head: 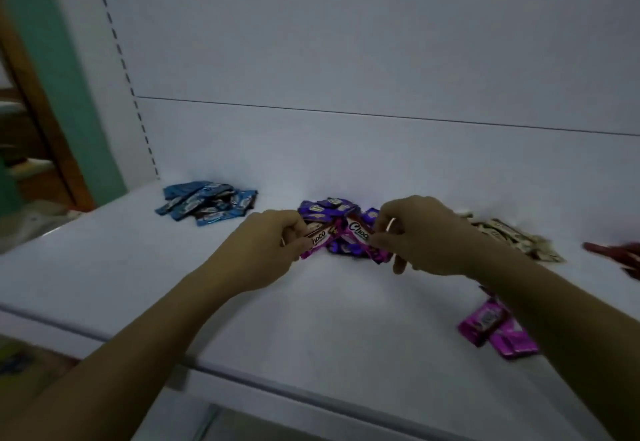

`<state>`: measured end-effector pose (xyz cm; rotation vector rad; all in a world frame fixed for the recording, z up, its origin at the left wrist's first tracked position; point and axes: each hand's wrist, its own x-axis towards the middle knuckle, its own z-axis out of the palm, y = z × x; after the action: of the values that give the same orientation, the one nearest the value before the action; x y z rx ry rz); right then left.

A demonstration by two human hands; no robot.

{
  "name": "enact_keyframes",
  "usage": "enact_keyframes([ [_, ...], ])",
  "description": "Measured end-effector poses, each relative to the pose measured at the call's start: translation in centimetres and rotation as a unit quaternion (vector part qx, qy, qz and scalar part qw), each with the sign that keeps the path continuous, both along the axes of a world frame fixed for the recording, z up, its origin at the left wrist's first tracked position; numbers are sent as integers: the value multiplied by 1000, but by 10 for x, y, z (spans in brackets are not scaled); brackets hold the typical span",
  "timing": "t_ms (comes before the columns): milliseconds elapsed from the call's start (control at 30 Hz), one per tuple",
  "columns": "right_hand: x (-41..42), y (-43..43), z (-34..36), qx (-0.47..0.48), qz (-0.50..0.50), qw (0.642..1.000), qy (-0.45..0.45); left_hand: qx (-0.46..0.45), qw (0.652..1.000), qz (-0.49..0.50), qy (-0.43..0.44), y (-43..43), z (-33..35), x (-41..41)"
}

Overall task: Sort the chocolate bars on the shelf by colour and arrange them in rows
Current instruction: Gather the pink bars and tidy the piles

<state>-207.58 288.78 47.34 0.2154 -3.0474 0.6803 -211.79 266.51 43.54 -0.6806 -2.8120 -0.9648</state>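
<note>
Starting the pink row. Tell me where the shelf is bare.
Bare: the front-left of the shelf, between the blue pile and the front edge; also the patch between the left forearm and the right forearm, before the purple pile. Crowded: the right side, with beige pile, pink bars and red bars.

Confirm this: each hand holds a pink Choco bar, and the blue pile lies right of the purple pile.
No. The head view shows the blue pile left of the purple pile. The left hand and right hand each hold a pink Choco bar.
</note>
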Motion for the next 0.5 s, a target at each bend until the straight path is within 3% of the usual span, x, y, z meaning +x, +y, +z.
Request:
enact_keyframes([
  [267, -68, -160, -19, -108, 25, 992, -62, 37, 995, 91, -12, -136, -8, -50],
  [500, -112, -244, -25, -192, 21, 976, -105, 39, 990, 125, -50, -212, -12, -90],
])
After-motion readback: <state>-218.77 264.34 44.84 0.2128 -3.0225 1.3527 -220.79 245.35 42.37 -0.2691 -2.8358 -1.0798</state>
